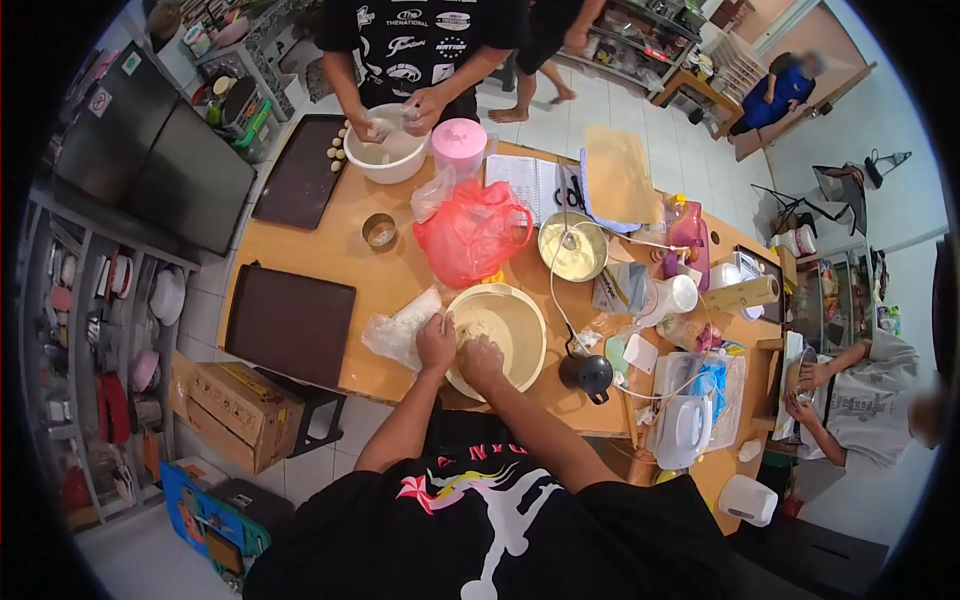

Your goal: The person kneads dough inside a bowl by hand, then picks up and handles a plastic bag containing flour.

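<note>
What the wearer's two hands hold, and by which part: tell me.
It cannot be told: left hand and right hand are at the cream bowl; whether either grip closes on pale mixture is unclear.

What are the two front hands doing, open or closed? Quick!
Left hand: at the left side of the cream bowl; open or closed, can't tell.
Right hand: over the bowl, by pale dough; can't tell either.
</note>
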Demonstrator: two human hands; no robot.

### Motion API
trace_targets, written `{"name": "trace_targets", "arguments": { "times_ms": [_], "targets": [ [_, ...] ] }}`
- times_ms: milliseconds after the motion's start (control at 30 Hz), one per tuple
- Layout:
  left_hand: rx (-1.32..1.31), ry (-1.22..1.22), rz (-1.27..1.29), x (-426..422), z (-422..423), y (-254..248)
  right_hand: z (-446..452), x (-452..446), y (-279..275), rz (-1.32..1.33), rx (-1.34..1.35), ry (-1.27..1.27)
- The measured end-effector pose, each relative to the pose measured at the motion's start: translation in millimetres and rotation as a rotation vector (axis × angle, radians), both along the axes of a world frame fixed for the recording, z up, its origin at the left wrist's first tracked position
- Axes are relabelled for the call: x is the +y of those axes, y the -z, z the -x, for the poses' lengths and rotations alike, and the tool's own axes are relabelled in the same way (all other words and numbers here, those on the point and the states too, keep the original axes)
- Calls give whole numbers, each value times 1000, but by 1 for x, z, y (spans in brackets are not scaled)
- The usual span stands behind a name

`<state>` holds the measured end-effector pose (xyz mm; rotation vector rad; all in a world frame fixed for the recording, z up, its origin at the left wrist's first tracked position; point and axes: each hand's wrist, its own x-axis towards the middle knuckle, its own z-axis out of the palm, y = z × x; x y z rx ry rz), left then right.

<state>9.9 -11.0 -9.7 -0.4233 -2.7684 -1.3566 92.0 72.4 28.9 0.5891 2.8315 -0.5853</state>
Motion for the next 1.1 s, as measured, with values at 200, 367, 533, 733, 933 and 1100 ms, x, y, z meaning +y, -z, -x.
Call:
{"name": "trace_targets", "arguments": {
  "times_ms": [200,367,533,733,933,1100],
  "targets": [
    [-68,-21,28,0,0,-5,33,22,-7,249,-211,240],
    [-125,-12,68,1,1,-8,6,42,2,453,-80,-121],
    [-198,-16,-2,0,1,-1,-8,55,-50,675,92,-12],
    [-142,0,-6,0,3,-4,14,84,28,262,105,115],
    [-68,-1,14,-2,3,4,50,61,28,311,-191,143],
    [-81,-21,32,-2,4,9,53,57,1,376,-297,-28]
  ]
}}
